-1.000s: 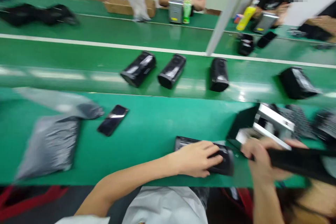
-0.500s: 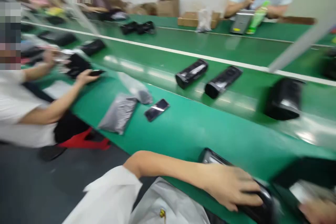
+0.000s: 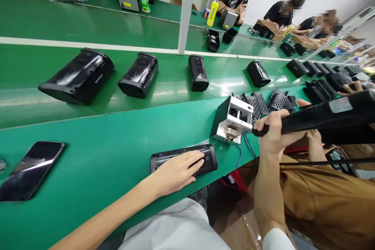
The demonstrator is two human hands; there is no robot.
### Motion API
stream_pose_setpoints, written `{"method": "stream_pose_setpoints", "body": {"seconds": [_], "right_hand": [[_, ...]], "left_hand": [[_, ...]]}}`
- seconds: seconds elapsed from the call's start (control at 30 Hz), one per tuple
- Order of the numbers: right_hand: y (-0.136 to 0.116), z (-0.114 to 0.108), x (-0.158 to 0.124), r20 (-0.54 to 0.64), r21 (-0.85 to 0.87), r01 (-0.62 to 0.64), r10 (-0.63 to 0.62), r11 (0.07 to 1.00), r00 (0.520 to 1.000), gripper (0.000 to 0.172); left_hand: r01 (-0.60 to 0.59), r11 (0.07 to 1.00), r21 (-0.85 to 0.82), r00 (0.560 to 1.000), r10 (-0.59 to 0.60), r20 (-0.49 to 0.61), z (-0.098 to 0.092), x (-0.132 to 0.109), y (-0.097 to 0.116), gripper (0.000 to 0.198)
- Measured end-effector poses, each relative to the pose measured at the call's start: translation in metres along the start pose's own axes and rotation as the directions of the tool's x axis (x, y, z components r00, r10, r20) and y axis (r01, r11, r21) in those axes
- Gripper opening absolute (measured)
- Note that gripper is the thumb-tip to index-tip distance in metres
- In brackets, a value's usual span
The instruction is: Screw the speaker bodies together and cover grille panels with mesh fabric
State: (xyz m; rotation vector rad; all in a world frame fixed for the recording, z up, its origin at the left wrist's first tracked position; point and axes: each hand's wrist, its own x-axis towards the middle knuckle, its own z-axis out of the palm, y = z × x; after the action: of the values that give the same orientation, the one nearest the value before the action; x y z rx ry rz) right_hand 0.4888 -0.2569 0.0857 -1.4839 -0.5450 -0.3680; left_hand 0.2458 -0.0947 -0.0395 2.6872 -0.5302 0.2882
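Observation:
A black speaker (image 3: 209, 158) lies lengthwise on the near green bench. My left hand (image 3: 178, 170) rests over it, fingers across its top and thumb along the near side. On the right, my right hand (image 3: 274, 129) is closed around a long black electric screwdriver (image 3: 319, 113) with a pale label. Its thin tip points left at the front of a white and black screw feeder (image 3: 231, 121), where small metal parts show. I cannot tell whether the tip touches it. A dark phone (image 3: 32, 170) lies flat to the left.
Several black speakers (image 3: 77, 76) sit on the raised green line beyond the bench. Perforated black panels (image 3: 277, 99) lie behind the feeder. A co-worker in brown (image 3: 328, 199) sits close on my right. A white post (image 3: 186, 11) rises from the line.
My view has swung right, bringing the screw feeder into sight. My right hand, blurred at the lower right before, now shows with the screwdriver by the feeder. My left hand stays on the speaker.

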Motion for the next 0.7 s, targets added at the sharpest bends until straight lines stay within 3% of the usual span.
{"method": "stream_pose_setpoints", "body": {"seconds": [0.1,0.23,0.3,0.4,0.47,0.53,0.7], "right_hand": [[0.018,0.007,-0.007,0.048,0.056,0.092,-0.095,0.994,0.994,0.039],[0.023,0.006,-0.021,0.137,0.110,0.001,-0.016,0.994,0.990,0.043],[0.014,0.001,-0.028,0.157,0.115,-0.041,0.022,0.993,0.987,0.039],[-0.013,0.000,-0.033,0.196,0.156,-0.053,0.022,0.986,0.980,0.019],[-0.033,0.008,-0.034,0.274,0.232,-0.065,-0.001,0.970,0.962,0.035],[-0.047,0.023,-0.037,0.364,0.316,-0.094,-0.029,0.944,0.931,0.038],[-0.048,0.060,-0.057,0.444,0.291,-0.150,0.006,0.945,0.896,0.041]], "left_hand": [[-0.043,0.998,-0.050,0.998,0.040,-0.044,0.003,-0.002,-0.001,0.044],[-0.044,0.995,-0.095,0.998,0.038,-0.059,0.007,-0.003,-0.002,0.044],[-0.040,0.992,-0.116,0.998,0.035,-0.048,0.008,-0.003,-0.002,0.048],[-0.045,0.988,-0.150,0.999,0.040,-0.037,0.009,-0.002,-0.003,0.052],[-0.043,0.986,-0.160,0.998,0.037,-0.041,0.009,-0.002,-0.003,0.054],[-0.032,0.987,-0.155,0.999,0.026,-0.042,0.011,-0.002,-0.003,0.055],[-0.055,0.991,-0.123,0.998,0.049,-0.046,0.013,-0.001,-0.002,0.056]]}}
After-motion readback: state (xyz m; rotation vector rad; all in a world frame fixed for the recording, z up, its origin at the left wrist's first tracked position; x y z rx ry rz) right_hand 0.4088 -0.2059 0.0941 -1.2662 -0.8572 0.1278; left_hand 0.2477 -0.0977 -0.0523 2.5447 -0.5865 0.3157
